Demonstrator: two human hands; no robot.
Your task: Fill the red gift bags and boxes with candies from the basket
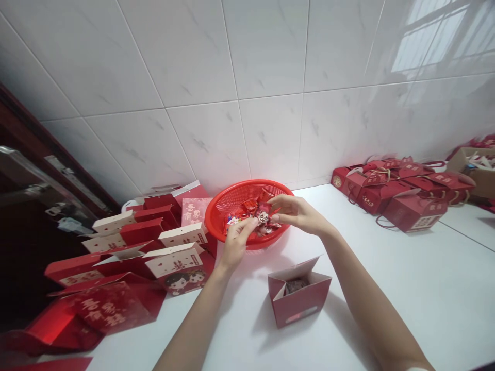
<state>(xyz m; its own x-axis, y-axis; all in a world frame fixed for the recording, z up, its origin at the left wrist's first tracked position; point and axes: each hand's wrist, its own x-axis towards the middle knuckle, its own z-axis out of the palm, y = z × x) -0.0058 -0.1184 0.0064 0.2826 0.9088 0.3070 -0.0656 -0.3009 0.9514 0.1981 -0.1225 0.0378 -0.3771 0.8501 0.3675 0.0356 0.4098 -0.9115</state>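
Note:
Over a red plastic mesh basket (216, 219), both of my hands are close together among the small wrapped candies (249, 206) in it. My left hand (238, 242) is closed, thumb and fingers pinched at a candy wrapper. My right hand (299, 214) curls in from the other side, its thumb and fingers closed around a shiny wrapped candy (264, 217) between the hands. The fingertips partly hide what each one grips. In front of the basket stands a small red box (299, 307) with its top flap up and something dark inside.
Rows of red and cream gift boxes (180, 265) stand at the left, several with flaps raised. Folded red boxes with cord handles (413, 208) are grouped at the back right, near a brown carton (481, 178). A tiled wall (270, 129) rises behind the white table (386, 268).

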